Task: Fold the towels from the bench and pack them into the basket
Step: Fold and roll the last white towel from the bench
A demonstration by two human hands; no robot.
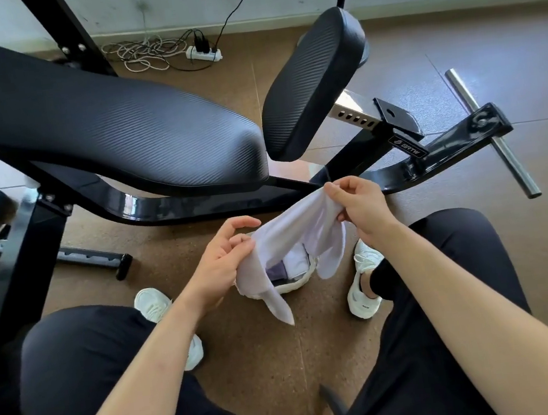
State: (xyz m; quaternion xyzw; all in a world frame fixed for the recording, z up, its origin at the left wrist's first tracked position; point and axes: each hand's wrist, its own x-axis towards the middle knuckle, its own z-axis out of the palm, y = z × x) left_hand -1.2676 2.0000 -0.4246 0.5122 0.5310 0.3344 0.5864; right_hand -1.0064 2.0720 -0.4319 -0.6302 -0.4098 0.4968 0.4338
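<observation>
Left hand (226,251): fingers are pinching the towel (290,236) edge.
Right hand (358,204): fingers are gripping the opposite end, stretching it for folding.
Basket (295,282): sitting below the fingers, seemingly part-filled.

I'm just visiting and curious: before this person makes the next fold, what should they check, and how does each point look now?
1. Both hands grip the towel: ok, left hand and right hand each pinch it.
2. Towel off the floor: ok, it hangs in the air.
3. Towel spread flat for folding: not ok, it is bunched and drooping.
4. Basket within reach: ok, right below the towel.
5. Room left in the basket: cannot tell, the towel hides most of it.
6. Bench cleared of towels: ok where visible.
</observation>
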